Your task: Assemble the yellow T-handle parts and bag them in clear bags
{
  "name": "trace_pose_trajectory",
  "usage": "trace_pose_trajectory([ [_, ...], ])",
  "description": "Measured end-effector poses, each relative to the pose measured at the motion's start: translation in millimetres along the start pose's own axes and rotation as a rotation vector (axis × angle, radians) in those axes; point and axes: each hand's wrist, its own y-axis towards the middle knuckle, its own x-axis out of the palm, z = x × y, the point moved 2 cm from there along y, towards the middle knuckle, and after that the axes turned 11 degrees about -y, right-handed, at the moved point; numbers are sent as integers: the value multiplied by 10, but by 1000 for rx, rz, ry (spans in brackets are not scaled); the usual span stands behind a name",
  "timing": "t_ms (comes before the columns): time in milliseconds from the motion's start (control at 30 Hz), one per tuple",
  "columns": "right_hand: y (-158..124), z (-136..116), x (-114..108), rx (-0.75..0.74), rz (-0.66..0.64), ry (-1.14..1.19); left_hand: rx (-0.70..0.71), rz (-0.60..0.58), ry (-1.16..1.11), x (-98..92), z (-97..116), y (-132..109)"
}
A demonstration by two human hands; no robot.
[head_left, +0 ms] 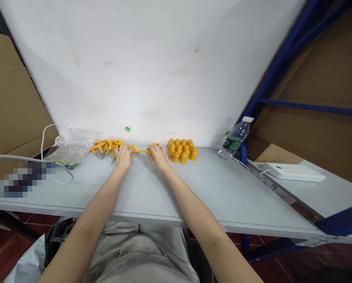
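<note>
My left hand (pixel 124 156) is closed on a yellow piece with a ridged, spiral-looking end (pixel 138 150) that points right. A short bit of metal chain (pixel 144 151) shows in the gap between my hands. Fingers of my right hand (pixel 159 158) pinch a small yellow piece (pixel 148 151) at the chain's other end; its shape is mostly hidden. Beside my left hand lies a pile of yellow branched plastic pieces (pixel 107 144) with loose metal chains (pixel 101 153). To the right of my right hand, several yellow cone-shaped plastic pieces (pixel 183 156) stand upright in rows.
A clear plastic bag (pixel 72 143) lies at the back left, near a white cable (pixel 43 137). A water bottle (pixel 237 135) leans at the right by a blue metal post. A white power strip (pixel 295 172) rests farther right. A white panel (pixel 164 78) closes the back.
</note>
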Motion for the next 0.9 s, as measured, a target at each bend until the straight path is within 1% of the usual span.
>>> trace_pose_trajectory([
  [167,1,-41,-38,-12,-16,-1,-7,-55,-90,60,5,10],
  [233,-3,-45,-49,-2,-29,-7,-37,-32,-115,71,-35,17],
  [367,-11,-34,-43,19,-60,-14,-107,50,-126,74,-154,27],
  [433,-13,-28,-29,20,-72,-7,-140,58,-123,83,-205,32],
  [600,-18,-17,5,24,-87,25,-206,20,-117,158,-284,40],
  [700,-19,-20,-3,37,-93,27,-231,-46,-101,241,-327,27],
  [800,-1,-20,-75,81,-63,30,-261,-110,-64,308,-371,9],
  [900,39,20,-237,173,49,42,-295,-119,-40,325,-396,7],
])
